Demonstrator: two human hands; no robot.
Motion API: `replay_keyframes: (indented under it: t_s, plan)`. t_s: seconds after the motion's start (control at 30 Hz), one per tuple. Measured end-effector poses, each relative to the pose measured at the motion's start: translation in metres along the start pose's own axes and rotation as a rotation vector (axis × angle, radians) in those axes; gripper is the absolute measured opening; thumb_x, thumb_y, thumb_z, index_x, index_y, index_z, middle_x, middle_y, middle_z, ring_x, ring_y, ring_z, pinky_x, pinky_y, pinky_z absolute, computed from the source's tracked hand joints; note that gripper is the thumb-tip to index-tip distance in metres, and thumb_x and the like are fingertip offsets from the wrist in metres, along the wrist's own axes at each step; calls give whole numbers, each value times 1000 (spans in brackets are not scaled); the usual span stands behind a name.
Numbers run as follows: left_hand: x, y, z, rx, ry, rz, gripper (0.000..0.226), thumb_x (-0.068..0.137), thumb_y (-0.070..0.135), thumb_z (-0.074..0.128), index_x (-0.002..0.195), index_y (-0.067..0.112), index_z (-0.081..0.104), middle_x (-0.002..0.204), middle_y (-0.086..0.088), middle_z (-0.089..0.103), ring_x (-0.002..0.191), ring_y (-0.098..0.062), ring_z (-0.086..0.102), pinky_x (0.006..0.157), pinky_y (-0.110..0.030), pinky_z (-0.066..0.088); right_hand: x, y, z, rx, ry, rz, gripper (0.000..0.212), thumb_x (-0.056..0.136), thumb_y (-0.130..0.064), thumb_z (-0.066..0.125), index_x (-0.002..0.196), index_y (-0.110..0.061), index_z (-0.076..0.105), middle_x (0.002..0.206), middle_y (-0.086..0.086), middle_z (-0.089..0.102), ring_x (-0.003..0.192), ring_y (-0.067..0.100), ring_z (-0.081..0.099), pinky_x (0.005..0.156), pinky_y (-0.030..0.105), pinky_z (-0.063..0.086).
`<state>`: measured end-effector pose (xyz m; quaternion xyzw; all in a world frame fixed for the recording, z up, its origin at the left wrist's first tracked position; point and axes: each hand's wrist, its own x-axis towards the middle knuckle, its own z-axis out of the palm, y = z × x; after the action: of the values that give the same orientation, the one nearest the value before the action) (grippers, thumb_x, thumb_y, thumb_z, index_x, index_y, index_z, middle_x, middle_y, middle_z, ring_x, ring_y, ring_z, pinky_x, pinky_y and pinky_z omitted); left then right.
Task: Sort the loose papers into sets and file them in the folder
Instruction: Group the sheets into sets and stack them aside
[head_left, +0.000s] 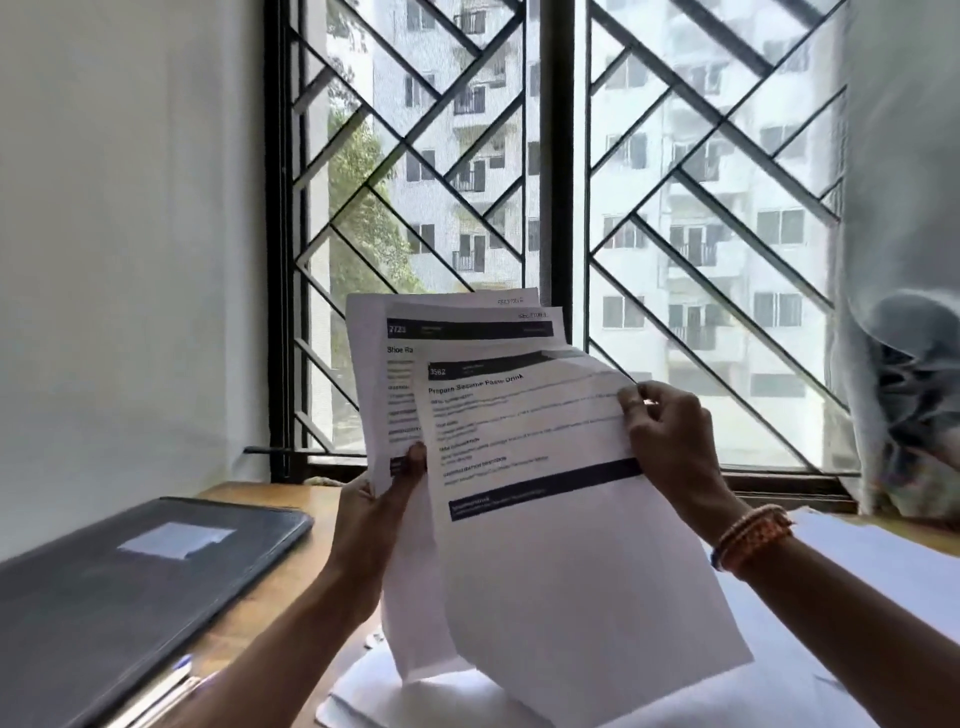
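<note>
both hands grip fanned papers; folder closed on table

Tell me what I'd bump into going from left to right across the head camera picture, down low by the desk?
Dark folder → left hand gripping the back sheets → front sheet → right hand pinching its edge → beaded bracelet → loose papers on the desk.

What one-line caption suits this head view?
Both hands, left and right, hold white printed sheets up beside a closed dark grey folder.
</note>
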<state>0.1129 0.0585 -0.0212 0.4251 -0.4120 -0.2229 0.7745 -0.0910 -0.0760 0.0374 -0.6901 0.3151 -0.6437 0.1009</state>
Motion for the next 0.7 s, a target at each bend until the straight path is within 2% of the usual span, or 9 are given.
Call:
replay_keyframes:
  t_s: [0.07, 0.13, 0.23, 0.27, 0.33, 0.4, 0.5, 0.6, 0.7]
  plan:
    - [1, 0, 0, 7, 15, 5, 27, 87, 33, 60, 96, 11, 73, 88, -9, 75, 81, -29, 72, 60, -36, 59, -1, -4, -3, 1, 89, -55, 25, 96, -16, 54, 74, -9, 62, 52, -6, 50, 43, 4, 47, 45, 10, 34]
    - [4, -4, 2, 21, 60, 45, 28, 89, 31, 59, 95, 8, 73, 90, -14, 74, 85, -36, 70, 72, -47, 57, 3, -4, 0, 97, 145, 12, 26, 96, -17, 55, 73, -7, 62, 51, -3, 49, 43, 6, 46, 48, 13, 35]
    - [4, -5, 4, -11, 112, 43, 23, 92, 28, 55, 89, 11, 71, 83, -11, 74, 80, -31, 68, 75, -45, 54, 7, -3, 5, 672, 63, 413, 29, 90, -25, 64, 70, -5, 61, 62, 8, 50, 59, 20, 43, 58, 33, 39]
    - [4, -4, 4, -23, 106, 21, 23, 93, 27, 53, 90, 11, 70, 78, -8, 74, 76, -29, 68, 73, -42, 55, 6, -2, 7, 734, 41, 492, 31, 88, -28, 67, 68, -6, 58, 63, 8, 48, 61, 21, 42, 58, 35, 39]
    - [3, -3, 3, -29, 71, -55, 28, 96, 27, 49, 89, 8, 68, 71, -8, 73, 63, -25, 68, 63, -36, 55, 0, 7, 10, 472, 53, 399, 34, 90, -28, 64, 63, -7, 58, 59, 7, 54, 60, 22, 47, 60, 33, 40]
    - [-1, -2, 5, -10, 32, -110, 35, 96, 33, 47, 90, 5, 69, 77, -14, 73, 61, -26, 68, 61, -36, 55, -7, 13, 10, 72, 98, 117, 29, 94, -20, 57, 70, -6, 63, 60, 9, 61, 58, 25, 53, 57, 31, 37]
    - [-7, -3, 10, -11, -13, -99, 42, 95, 39, 43, 93, 6, 69, 78, -7, 75, 61, -17, 70, 49, -25, 55, -15, 20, 8, -62, 89, -135, 25, 94, -8, 55, 70, -7, 55, 52, 1, 54, 44, 4, 43, 48, 22, 26]
    - [-14, -1, 14, 57, -23, -24, 40, 87, 44, 46, 88, 10, 68, 61, 7, 70, 55, -4, 67, 43, -12, 45, -18, 27, 9, -126, 74, -185, 23, 94, -8, 54, 72, -7, 54, 53, 7, 56, 43, 15, 43, 51, 26, 24]
    - [-15, -6, 15, 96, 5, -22, 17, 85, 21, 67, 92, 6, 69, 71, -1, 74, 62, -15, 71, 47, -19, 51, -26, 27, 14, -119, -71, -76, 24, 96, -24, 55, 79, -7, 62, 65, 7, 64, 58, 24, 58, 54, 29, 37]
